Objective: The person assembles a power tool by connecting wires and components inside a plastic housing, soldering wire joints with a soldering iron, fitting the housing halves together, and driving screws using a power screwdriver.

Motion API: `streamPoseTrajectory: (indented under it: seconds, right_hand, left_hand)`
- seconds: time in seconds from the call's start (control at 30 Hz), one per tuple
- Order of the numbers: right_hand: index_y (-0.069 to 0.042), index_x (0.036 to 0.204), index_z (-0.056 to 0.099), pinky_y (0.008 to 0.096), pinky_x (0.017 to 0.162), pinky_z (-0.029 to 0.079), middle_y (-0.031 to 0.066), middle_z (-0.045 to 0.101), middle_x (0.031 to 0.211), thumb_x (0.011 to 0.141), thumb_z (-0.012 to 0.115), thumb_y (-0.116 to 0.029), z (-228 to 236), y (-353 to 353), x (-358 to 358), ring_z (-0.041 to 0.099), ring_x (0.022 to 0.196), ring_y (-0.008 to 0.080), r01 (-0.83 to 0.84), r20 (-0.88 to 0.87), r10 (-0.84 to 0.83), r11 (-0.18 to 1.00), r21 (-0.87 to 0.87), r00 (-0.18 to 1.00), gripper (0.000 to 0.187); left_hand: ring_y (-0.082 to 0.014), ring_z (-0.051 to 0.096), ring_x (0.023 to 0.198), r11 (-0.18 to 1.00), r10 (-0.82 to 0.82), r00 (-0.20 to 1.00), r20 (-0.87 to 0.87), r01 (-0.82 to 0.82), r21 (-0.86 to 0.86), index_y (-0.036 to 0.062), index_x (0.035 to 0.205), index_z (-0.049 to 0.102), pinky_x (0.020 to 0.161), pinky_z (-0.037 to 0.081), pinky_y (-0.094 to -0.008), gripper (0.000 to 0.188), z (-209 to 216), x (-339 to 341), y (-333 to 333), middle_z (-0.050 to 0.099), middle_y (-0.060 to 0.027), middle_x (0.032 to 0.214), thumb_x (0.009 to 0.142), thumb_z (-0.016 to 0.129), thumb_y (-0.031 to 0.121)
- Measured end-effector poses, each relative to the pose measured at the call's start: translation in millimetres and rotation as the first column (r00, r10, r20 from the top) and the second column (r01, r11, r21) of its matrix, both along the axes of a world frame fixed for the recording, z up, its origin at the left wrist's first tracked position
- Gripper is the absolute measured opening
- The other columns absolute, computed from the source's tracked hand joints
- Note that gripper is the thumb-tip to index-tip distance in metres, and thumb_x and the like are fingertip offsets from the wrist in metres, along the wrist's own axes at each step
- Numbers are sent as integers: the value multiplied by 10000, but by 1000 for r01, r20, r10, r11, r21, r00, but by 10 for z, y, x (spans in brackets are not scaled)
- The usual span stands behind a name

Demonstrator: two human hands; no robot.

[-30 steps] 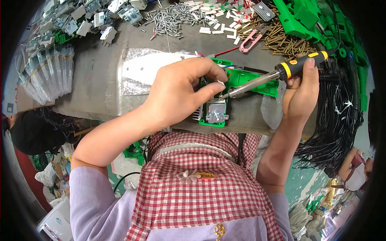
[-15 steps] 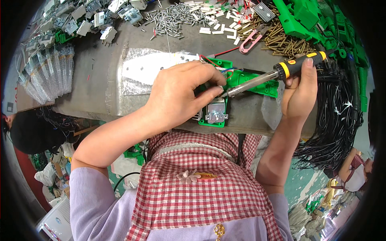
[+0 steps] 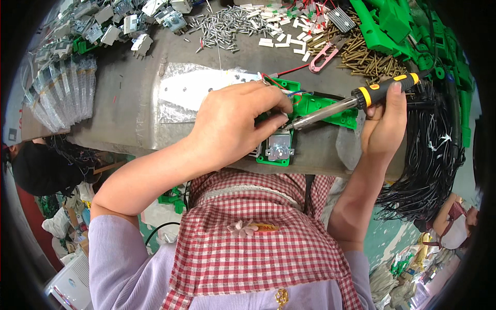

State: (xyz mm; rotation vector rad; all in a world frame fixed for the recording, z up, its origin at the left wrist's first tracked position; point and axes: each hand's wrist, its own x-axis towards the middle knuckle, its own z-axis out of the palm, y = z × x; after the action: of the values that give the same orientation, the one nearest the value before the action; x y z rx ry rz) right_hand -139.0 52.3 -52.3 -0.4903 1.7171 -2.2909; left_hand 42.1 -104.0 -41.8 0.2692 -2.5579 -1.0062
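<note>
My right hand (image 3: 385,121) grips a soldering iron (image 3: 380,93) by its black and yellow handle, the thumb lying along it. The iron's metal barrel slants down to the left, its tip close to my left fingertips. My left hand (image 3: 235,119) bends over a green plastic housing (image 3: 323,106), with thumb and fingers pinched together; what they hold is hidden. A metal switch-like part (image 3: 279,146) sits in the near end of the housing. Red and blue wires (image 3: 295,94) come out beside my left fingers.
Behind my left hand lies a white sheet in clear plastic (image 3: 181,90). Pink-handled snips (image 3: 324,57), screws (image 3: 219,31) and brass pins (image 3: 367,57) lie at the back. Black cables (image 3: 429,139) hang at right; bubble-wrap sleeves (image 3: 64,93) lie at left.
The hands, iron and housing hold nearly the same positions. The whole view has shifted slightly, and the iron's tip stays by my left fingertips.
</note>
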Motion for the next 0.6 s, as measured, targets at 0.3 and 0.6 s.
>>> streamPoseTrajectory:
  seconds: [0.3, 0.6]
  right_hand:
    - [-15, 1002, 543, 226, 541, 338, 23, 521, 773, 974, 488, -275, 79, 27, -166, 432, 625, 76, 21, -12, -21, 1000, -17, 1000, 268]
    - [13, 1118, 436, 287, 697, 501, 129, 592, 971, 963, 520, -192, 614, -543, -718, 605, 799, 170, 152, -461, -161, 987, -57, 873, 270]
  left_hand:
    - [-232, 626, 716, 1000, -9, 1000, 12, 8, 14, 71, 869, 649, 610, 496, -321, 166, 4, -40, -34, 643, -71, 806, 724, 726, 56]
    - [-247, 616, 684, 1000, 5, 1000, -3, -5, -17, 119, 848, 645, 601, 490, -344, 154, -25, 56, 8, 621, -48, 743, 718, 727, 119]
